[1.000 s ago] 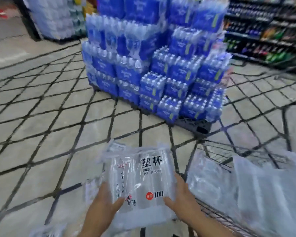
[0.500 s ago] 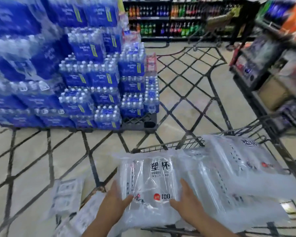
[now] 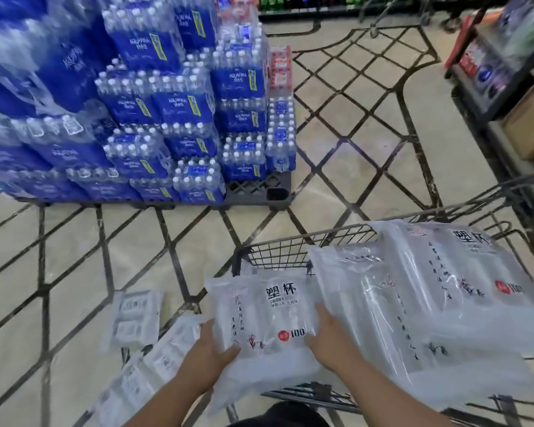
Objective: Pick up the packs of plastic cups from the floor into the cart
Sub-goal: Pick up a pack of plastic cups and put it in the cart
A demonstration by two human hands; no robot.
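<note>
Pack (image 3: pixel 265 322) moved over cart (image 3: pixel 290 241) w/ both hands' fingers clamped on it; label "塑杯 SUBEI", "100".

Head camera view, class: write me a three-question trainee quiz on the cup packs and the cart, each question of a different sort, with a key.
1. True or false: both hands grip the pack over the cart.
2. Where do packs still wait for pickup? A) on the floor left of the cart B) on the pallet C) on the shelf
3. Fill in: the stacked bottle cases stand on a grey ____.

Key:
1. True: left hand and right hand hold its lower corners.
2. A: floor packs lie there.
3. Pallet, under the bottle cases.
</note>
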